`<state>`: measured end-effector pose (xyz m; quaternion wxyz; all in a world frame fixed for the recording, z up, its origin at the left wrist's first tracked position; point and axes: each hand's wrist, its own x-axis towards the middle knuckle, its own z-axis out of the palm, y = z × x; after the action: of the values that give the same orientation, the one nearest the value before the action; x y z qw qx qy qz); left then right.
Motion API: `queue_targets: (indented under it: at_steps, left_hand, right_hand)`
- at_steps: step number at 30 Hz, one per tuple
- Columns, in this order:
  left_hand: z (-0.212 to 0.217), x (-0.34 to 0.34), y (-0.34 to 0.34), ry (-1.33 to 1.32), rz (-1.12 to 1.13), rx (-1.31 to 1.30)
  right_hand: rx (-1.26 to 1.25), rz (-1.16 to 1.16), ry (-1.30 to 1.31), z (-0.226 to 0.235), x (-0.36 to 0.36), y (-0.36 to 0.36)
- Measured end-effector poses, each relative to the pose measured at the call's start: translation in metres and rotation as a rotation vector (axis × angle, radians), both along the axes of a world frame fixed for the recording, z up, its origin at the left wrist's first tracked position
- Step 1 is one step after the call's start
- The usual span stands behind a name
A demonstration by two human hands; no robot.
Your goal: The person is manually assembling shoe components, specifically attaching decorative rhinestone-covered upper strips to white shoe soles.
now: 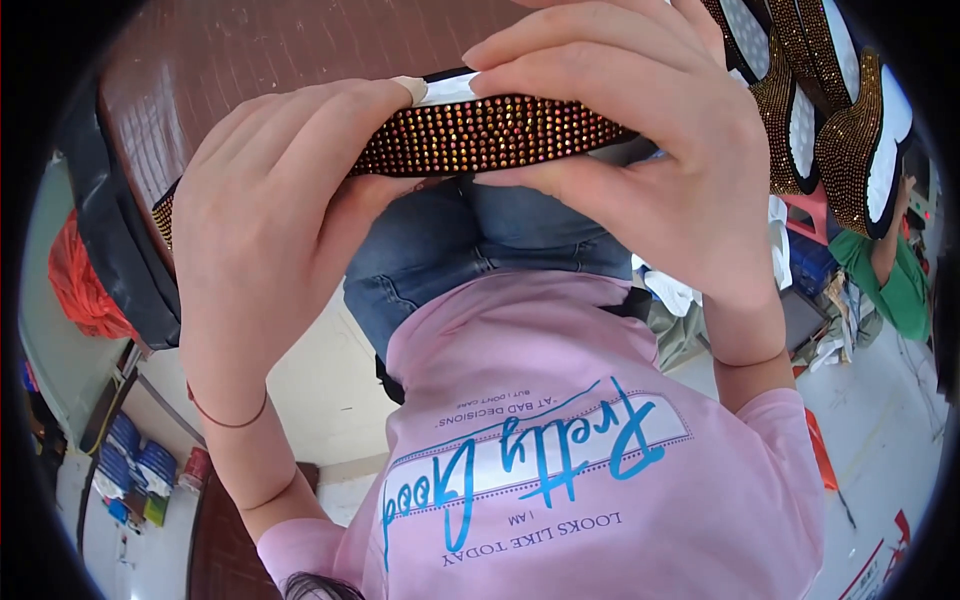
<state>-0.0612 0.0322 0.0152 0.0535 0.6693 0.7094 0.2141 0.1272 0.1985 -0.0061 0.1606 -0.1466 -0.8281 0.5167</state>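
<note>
A black shoe piece (490, 135) covered in rows of gold-copper rhinestones, with a white lining along its far edge, stretches between my hands. My left hand (270, 190) grips its left part, thumb below and fingers over the top; a beige cover sits on one fingertip. My right hand (660, 130) closes on its right part in the same way, thumb beneath. Both ends of the piece are hidden behind my hands. Past my left wrist, a small studded bit (163, 215) shows; whether it belongs to the same piece I cannot tell.
Several similar studded shoe pieces (850, 140) with white linings are bunched at the upper right, by a pink stool (805, 215). A brown tabletop (250, 50) lies beyond my hands. On the left hangs a red plastic bag (85, 280). Another person's green sleeve (900, 290) appears at far right.
</note>
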Motion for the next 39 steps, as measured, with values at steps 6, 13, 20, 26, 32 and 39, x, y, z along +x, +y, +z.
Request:
queue_targets:
  at_steps: [6, 13, 20, 26, 32, 39]
  left_hand:
    - [-0.001, 0.019, -0.001, -0.054, 0.007, 0.015]
    - [-0.009, 0.029, 0.002, -0.073, -0.019, 0.028]
    - [-0.010, 0.036, 0.010, -0.044, 0.067, 0.082]
    - [0.005, 0.059, 0.007, -0.216, 0.133, 0.195]
    - [0.011, 0.099, 0.008, -0.491, 0.182, 0.469]
    - [0.031, 0.126, 0.019, -0.759, 0.098, 0.865]
  right_hand:
    - [-0.079, 0.019, 0.081, -0.006, -0.002, -0.020]
    - [-0.178, 0.011, 0.193, -0.023, 0.013, -0.006]
    - [-0.324, 0.003, 0.297, -0.053, 0.007, 0.027]
    - [-0.386, 0.010, 0.413, -0.045, -0.005, 0.023]
    - [-0.960, 0.046, 0.284, -0.028, 0.008, 0.002]
    - [-1.006, 0.363, 0.779, -0.012, 0.007, 0.004]
